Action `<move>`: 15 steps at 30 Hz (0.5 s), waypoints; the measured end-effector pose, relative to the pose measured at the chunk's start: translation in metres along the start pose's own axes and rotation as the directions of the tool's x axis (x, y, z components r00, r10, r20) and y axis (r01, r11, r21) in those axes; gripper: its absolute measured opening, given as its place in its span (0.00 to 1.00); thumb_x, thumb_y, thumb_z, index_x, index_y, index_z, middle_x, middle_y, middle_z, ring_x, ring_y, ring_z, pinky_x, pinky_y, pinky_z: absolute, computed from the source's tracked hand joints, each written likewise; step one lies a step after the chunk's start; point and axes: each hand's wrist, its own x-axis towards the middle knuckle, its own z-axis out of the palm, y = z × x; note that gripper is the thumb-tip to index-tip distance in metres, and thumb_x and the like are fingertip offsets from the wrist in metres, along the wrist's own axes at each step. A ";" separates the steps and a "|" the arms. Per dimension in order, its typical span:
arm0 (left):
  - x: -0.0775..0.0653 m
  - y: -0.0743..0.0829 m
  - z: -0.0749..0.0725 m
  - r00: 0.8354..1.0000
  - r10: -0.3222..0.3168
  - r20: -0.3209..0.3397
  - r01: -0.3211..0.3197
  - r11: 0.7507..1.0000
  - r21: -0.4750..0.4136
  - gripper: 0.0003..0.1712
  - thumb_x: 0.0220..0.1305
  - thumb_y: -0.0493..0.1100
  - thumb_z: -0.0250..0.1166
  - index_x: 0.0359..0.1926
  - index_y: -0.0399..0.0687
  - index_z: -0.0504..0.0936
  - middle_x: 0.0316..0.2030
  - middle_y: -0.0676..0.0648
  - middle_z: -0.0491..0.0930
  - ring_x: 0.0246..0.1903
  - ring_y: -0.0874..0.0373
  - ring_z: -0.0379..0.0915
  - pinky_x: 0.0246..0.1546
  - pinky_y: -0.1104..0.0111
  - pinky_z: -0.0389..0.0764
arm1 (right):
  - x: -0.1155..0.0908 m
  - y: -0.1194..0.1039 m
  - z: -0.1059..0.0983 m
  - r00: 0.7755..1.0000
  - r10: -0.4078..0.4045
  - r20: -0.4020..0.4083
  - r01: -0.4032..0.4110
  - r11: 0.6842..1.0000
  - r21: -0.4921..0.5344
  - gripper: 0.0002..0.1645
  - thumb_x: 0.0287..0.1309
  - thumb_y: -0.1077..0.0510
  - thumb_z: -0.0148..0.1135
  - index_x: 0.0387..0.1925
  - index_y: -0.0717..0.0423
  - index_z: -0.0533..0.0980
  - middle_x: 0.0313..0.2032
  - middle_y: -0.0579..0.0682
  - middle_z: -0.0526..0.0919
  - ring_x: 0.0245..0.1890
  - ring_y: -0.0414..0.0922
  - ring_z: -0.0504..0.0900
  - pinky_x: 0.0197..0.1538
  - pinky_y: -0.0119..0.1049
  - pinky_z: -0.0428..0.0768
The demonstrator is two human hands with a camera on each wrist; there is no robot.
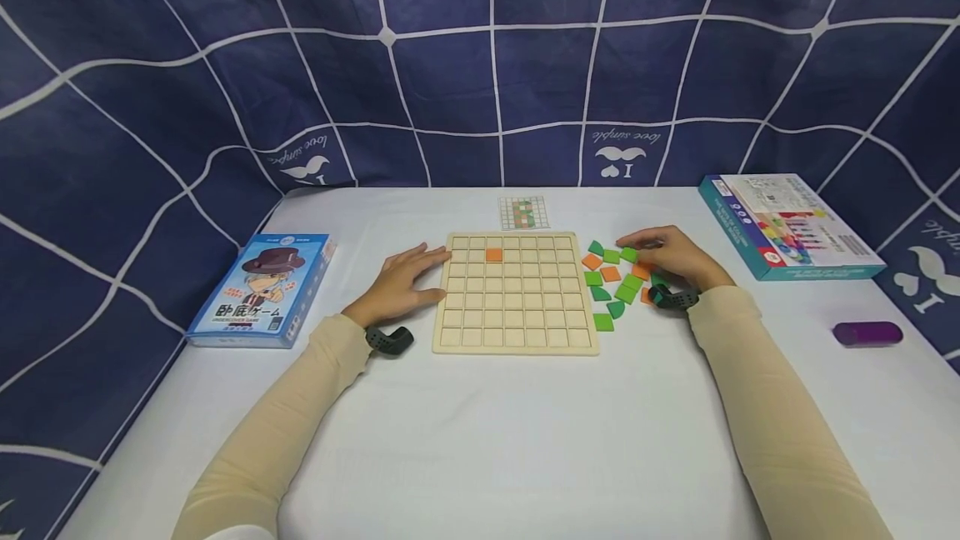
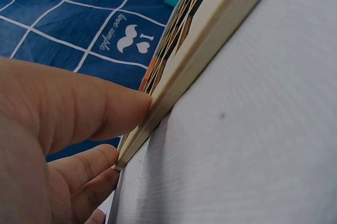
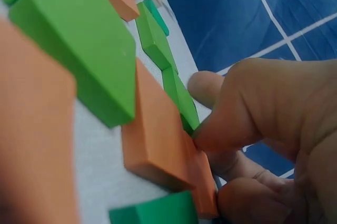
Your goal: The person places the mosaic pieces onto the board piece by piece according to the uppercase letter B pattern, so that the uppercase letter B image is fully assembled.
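Note:
A pale wooden grid board lies in the middle, with one orange square block in a cell of its second row. My left hand rests at the board's left edge. Its thumb and fingers touch that edge in the left wrist view. Right of the board is a loose group of orange and green blocks. Over its far right part is my right hand; its forefinger and thumb are right at a light green block and an orange one.
A small pattern card lies beyond the board. A blue game box stands at left, a teal-edged box at back right. A purple cylinder lies at far right. Dark blue gridded cloth hangs behind the white table.

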 end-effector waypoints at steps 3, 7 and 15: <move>0.000 0.001 -0.001 1.000 0.002 -0.005 -0.002 1.000 -0.002 0.41 0.62 0.51 0.67 0.74 0.51 0.64 0.75 0.48 0.59 0.77 0.47 0.42 0.72 0.48 0.42 | 0.001 -0.001 0.000 1.000 -0.002 -0.012 0.002 1.000 -0.016 0.22 0.66 0.63 0.56 0.60 0.65 0.77 0.60 0.65 0.75 0.56 0.55 0.70 0.58 0.42 0.72; -0.001 0.002 -0.001 1.000 0.003 -0.005 -0.003 1.000 -0.012 0.41 0.62 0.51 0.66 0.74 0.50 0.64 0.75 0.48 0.59 0.76 0.46 0.42 0.72 0.48 0.42 | 0.003 0.002 0.000 0.998 0.033 -0.048 -0.034 0.999 -0.039 0.23 0.64 0.60 0.59 0.59 0.63 0.77 0.50 0.60 0.76 0.48 0.51 0.70 0.47 0.34 0.71; -0.002 0.003 0.000 1.000 0.005 -0.008 -0.006 1.000 -0.021 0.41 0.62 0.51 0.66 0.74 0.49 0.65 0.75 0.47 0.59 0.76 0.45 0.42 0.72 0.47 0.43 | 0.004 0.009 0.000 0.983 0.088 -0.161 -0.091 0.996 -0.011 0.29 0.61 0.54 0.67 0.62 0.61 0.75 0.44 0.55 0.73 0.49 0.51 0.67 0.50 0.39 0.66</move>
